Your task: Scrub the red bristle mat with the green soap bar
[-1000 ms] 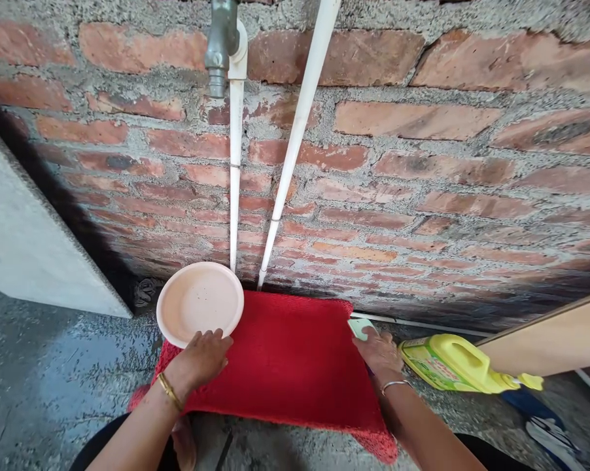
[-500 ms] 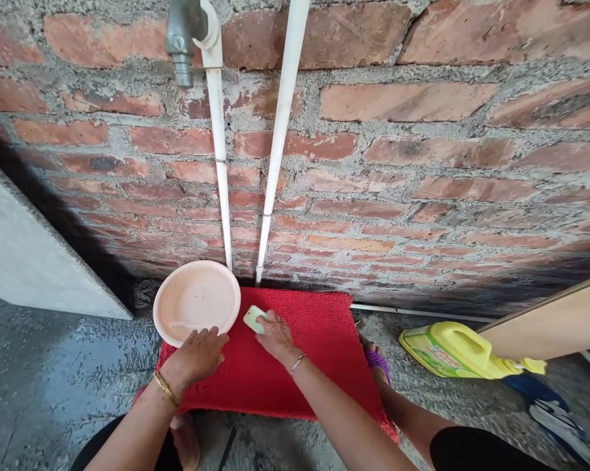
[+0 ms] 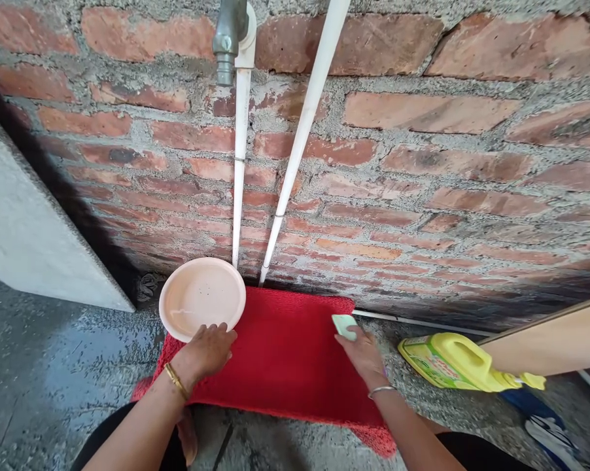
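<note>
Left hand [image 3: 204,353] grips the near rim of the plate [image 3: 201,297] at the mat's [image 3: 285,356] left corner under the tap [image 3: 227,39], right hand [image 3: 364,353] presses its fingers closed on the soap [image 3: 344,325] at the mat's right edge, bottle [image 3: 459,363] lying nearby

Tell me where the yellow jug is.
In the head view the yellow jug lies on its side on the concrete floor, low right, beyond the right hand and the red mat.
</note>
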A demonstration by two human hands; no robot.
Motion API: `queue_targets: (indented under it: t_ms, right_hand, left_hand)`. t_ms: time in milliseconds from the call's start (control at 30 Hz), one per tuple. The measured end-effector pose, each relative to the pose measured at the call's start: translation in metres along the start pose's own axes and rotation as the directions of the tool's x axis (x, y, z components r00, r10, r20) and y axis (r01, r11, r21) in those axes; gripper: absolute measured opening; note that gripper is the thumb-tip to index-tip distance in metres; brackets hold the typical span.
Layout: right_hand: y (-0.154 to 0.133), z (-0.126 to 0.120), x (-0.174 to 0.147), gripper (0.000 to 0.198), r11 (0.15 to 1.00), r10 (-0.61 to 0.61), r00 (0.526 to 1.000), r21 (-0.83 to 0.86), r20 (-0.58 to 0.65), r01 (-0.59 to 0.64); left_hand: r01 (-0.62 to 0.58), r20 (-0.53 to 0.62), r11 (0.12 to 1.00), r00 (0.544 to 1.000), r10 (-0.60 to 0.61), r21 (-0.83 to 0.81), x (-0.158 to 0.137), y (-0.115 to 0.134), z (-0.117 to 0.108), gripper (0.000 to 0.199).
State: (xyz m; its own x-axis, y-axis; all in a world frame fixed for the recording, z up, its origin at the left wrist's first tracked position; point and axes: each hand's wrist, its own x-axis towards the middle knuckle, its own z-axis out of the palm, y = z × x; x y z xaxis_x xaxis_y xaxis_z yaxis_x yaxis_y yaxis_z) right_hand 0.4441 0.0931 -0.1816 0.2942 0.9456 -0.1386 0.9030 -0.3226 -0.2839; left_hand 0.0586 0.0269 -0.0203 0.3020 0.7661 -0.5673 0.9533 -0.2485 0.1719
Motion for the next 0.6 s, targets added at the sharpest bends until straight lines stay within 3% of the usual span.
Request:
queue_targets:
  t_ms: [100, 200, 300, 367, 433, 600]
  right_hand:
    - [-0.072, 0.025, -0.009, 0.035, 0.985, -0.17, 0.981, 0.044, 0.098, 0.166]
    - [-0.144, 0.046, -0.022, 0.036, 0.914, -0.403, 0.889, 0.042, 0.218, 0.404]
    - [-0.185, 0.056, -0.027, 0.037, 0.837, -0.518, 0.806, -0.021, 0.286, 0.546]
    - [-0.19, 0.055, -0.02, 0.038, 0.824, -0.526, 0.795, -0.053, 0.303, 0.565]
    - [-0.175, 0.048, -0.007, 0.037, 0.851, -0.477, 0.826, -0.076, 0.3, 0.519]
    - [-0.084, 0.006, 0.028, 0.041, 0.95, -0.246, 0.94, -0.135, 0.236, 0.282]
  left_hand:
    - [0.018, 0.004, 1.0, 1.0, -0.018, -0.003, 0.0, -0.002, 0.0, 0.038]
    - [0.044, 0.011, 0.999, 0.999, -0.044, -0.004, 0.001, -0.003, -0.001, 0.038]
    - [0.066, 0.019, 0.998, 0.998, -0.066, -0.018, 0.003, -0.002, -0.002, 0.039]
    - [0.074, 0.037, 0.997, 0.997, -0.073, -0.028, 0.005, -0.001, -0.002, 0.04]
    - [0.069, 0.055, 0.997, 0.996, -0.067, -0.024, 0.008, 0.0, -0.001, 0.041]
    - [0.051, 0.06, 0.999, 0.997, -0.05, -0.019, 0.012, 0.001, 0.003, 0.043]
